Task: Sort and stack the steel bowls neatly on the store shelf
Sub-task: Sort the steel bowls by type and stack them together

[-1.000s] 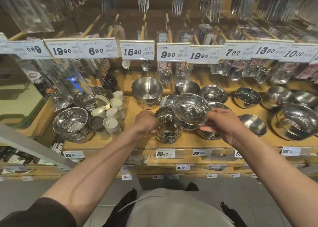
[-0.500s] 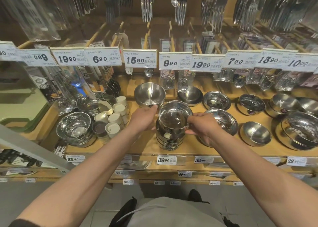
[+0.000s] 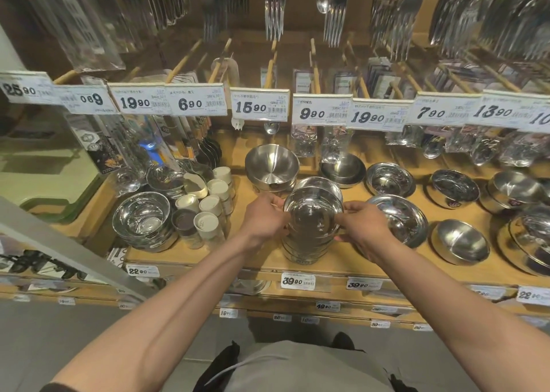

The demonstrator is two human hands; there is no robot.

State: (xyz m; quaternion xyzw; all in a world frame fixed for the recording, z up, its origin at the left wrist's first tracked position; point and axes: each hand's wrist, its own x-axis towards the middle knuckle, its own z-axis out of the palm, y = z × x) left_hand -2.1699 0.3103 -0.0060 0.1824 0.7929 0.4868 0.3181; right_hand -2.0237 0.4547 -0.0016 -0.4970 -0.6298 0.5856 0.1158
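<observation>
Gripping the top steel bowl point(image 3: 312, 213) by opposite sides of its rim, the left hand point(image 3: 265, 217) and the right hand point(image 3: 361, 228) hold it upright and seated on the bowl stack point(image 3: 305, 250), which stands near the front edge of the wooden shelf point(image 3: 351, 260), above the "39.90" price label point(image 3: 297, 281). The left fingers curl closed against the bowl's left rim; the right thumb and fingers pinch the right rim. Whether the bowl is fully nested or a little raised cannot be told.

Just behind the stack, touching or nearly so, lies another shiny bowl point(image 3: 320, 183), partly hidden. Behind that and to the left sits a matte deep bowl point(image 3: 272, 165), resting on others of its kind. Beside the right hand is a wide shallow bowl point(image 3: 400, 217), tilted toward the viewer. Farther right rests a single matte bowl point(image 3: 461, 243), near the shelf front. Along the back row stand a dark matte bowl point(image 3: 343, 170) and a small polished dish point(image 3: 390, 180).

At the left end a second pile of polished bowls point(image 3: 143, 222) stands beside a cluster of shaker jars point(image 3: 208, 210) with pale lids. Above, a row of price tags point(image 3: 260, 107) hangs on wooden pegs, with packaged forks point(image 3: 275, 7) higher up.
</observation>
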